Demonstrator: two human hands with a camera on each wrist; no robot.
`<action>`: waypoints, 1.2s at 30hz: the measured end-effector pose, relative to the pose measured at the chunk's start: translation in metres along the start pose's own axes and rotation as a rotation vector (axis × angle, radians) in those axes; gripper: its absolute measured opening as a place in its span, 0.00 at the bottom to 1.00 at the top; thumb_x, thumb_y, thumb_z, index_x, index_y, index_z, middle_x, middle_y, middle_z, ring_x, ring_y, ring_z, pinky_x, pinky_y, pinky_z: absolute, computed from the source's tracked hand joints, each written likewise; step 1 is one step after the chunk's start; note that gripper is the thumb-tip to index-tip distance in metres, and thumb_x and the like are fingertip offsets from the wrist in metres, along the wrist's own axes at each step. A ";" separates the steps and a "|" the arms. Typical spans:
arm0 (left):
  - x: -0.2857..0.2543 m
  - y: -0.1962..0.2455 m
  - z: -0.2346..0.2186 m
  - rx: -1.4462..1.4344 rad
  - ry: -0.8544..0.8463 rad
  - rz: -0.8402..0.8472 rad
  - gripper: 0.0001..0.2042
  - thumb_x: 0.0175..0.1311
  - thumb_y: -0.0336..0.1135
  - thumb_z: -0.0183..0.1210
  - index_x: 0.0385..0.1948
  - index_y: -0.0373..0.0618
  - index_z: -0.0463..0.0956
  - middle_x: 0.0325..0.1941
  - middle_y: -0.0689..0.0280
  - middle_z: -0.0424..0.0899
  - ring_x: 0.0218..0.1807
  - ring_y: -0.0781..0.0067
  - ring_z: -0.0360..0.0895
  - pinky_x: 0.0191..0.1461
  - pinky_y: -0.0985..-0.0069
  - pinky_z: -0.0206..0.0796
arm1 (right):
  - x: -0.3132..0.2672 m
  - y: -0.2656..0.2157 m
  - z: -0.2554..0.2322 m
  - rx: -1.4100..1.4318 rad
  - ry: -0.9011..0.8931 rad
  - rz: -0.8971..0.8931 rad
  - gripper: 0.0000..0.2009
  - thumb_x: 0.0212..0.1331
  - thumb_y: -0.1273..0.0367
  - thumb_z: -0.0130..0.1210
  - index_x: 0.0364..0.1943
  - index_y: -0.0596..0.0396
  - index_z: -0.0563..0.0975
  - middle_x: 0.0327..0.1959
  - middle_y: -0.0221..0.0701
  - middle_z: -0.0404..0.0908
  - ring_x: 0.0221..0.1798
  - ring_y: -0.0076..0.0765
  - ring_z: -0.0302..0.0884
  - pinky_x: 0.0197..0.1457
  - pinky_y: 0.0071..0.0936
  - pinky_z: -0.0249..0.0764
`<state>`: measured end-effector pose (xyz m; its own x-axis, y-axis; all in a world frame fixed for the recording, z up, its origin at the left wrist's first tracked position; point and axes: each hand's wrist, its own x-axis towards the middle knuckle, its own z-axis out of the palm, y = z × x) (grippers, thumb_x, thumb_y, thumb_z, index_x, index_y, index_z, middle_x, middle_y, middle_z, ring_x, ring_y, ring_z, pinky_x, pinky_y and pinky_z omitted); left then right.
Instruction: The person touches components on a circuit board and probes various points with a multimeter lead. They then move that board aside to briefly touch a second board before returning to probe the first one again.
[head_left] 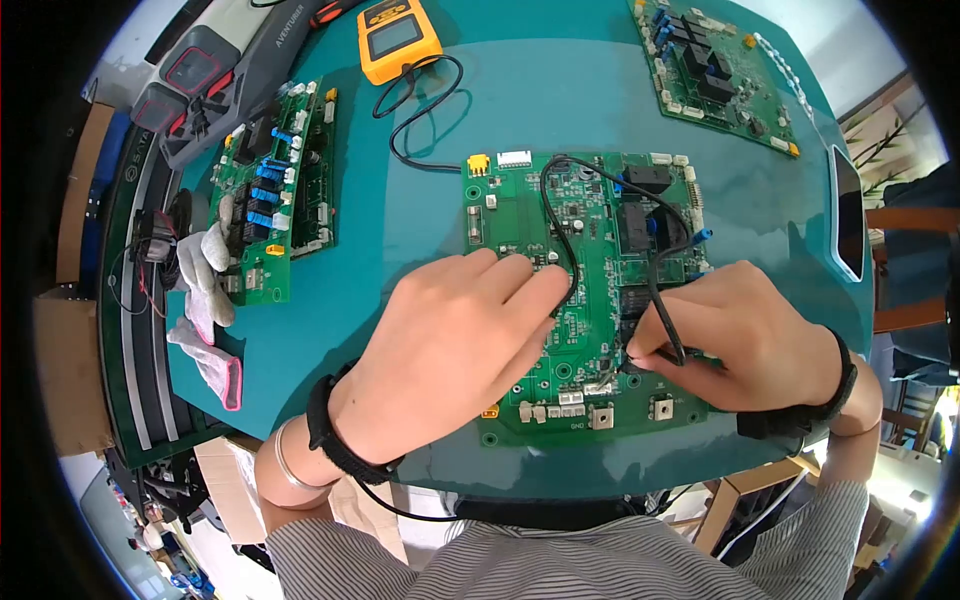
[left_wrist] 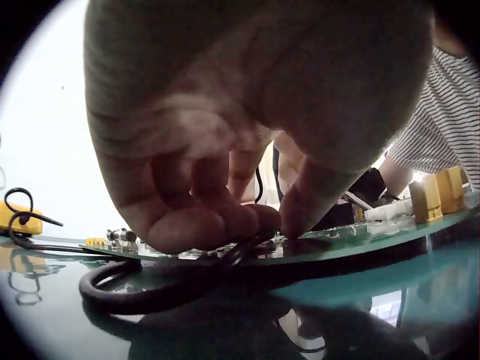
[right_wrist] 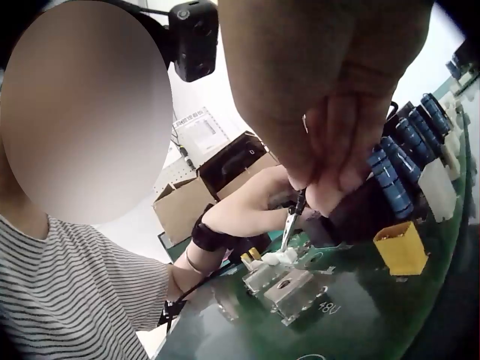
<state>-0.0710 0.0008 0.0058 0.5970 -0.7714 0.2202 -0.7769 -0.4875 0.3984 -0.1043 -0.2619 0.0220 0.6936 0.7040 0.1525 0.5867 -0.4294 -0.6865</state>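
Note:
A large green circuit board [head_left: 520, 220] lies on the table under both hands. Low over its lower right part, my right hand [head_left: 745, 325] pinches the black sleeve of a crocodile clip [right_wrist: 289, 229] between thumb and fingertips. The clip's metal nose points down at white connectors [right_wrist: 281, 257] near the board edge. A black cable [head_left: 655, 275] loops over the relays toward this hand. My left hand [head_left: 455, 325] is over the board's left middle, fingers curled down. In the left wrist view its fingertips pinch a black lead [left_wrist: 142, 296]; the lead's tip is hidden.
A yellow handheld meter [head_left: 400, 45] with a black cord sits at the back. Another circuit board [head_left: 270, 200] stands at left beside a glove [head_left: 205, 280] and a grey tool case [head_left: 215, 80]. A further board [head_left: 715, 85] and a phone [head_left: 847, 215] lie at right.

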 end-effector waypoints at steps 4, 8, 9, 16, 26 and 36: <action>-0.001 -0.001 -0.002 -0.005 -0.036 0.003 0.14 0.57 0.29 0.68 0.43 0.42 0.76 0.32 0.61 0.77 0.34 0.55 0.77 0.35 0.59 0.68 | 0.000 0.013 0.003 0.114 0.004 0.042 0.10 0.55 0.77 0.64 0.38 0.56 0.74 0.25 0.34 0.77 0.27 0.46 0.79 0.27 0.37 0.71; -0.001 0.001 0.000 0.044 -0.004 0.000 0.13 0.57 0.29 0.68 0.43 0.44 0.76 0.31 0.61 0.77 0.34 0.55 0.78 0.35 0.59 0.68 | 0.006 0.013 -0.001 0.206 -0.004 0.046 0.09 0.61 0.73 0.65 0.34 0.56 0.72 0.22 0.33 0.79 0.23 0.36 0.79 0.28 0.33 0.71; -0.001 0.001 0.001 0.050 0.021 -0.001 0.13 0.58 0.29 0.68 0.43 0.44 0.76 0.29 0.61 0.77 0.33 0.55 0.78 0.35 0.59 0.68 | 0.006 0.012 -0.001 0.207 -0.014 0.063 0.09 0.62 0.73 0.64 0.34 0.56 0.72 0.21 0.33 0.78 0.23 0.35 0.79 0.28 0.32 0.72; -0.001 0.005 0.000 0.040 0.045 -0.021 0.10 0.59 0.27 0.66 0.40 0.44 0.78 0.26 0.61 0.77 0.28 0.58 0.78 0.32 0.61 0.68 | 0.003 0.012 0.000 0.208 -0.006 0.057 0.07 0.63 0.72 0.62 0.37 0.59 0.76 0.22 0.33 0.80 0.25 0.34 0.82 0.32 0.29 0.76; -0.002 0.003 0.005 0.079 0.099 0.003 0.07 0.63 0.28 0.66 0.40 0.44 0.80 0.26 0.60 0.78 0.25 0.64 0.79 0.31 0.69 0.69 | -0.024 -0.024 -0.015 -0.206 0.124 -0.072 0.14 0.62 0.72 0.64 0.51 0.61 0.78 0.40 0.40 0.82 0.45 0.44 0.82 0.47 0.38 0.78; -0.001 0.005 0.007 0.109 0.076 -0.050 0.04 0.66 0.33 0.63 0.36 0.48 0.77 0.21 0.64 0.75 0.24 0.63 0.76 0.30 0.64 0.66 | -0.084 -0.079 -0.089 -0.684 0.052 0.058 0.14 0.63 0.66 0.65 0.50 0.56 0.81 0.47 0.32 0.84 0.47 0.35 0.81 0.51 0.34 0.80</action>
<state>-0.0769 -0.0036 0.0014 0.6455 -0.7140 0.2712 -0.7607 -0.5692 0.3122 -0.1719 -0.3374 0.1267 0.7411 0.6483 0.1746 0.6680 -0.7382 -0.0938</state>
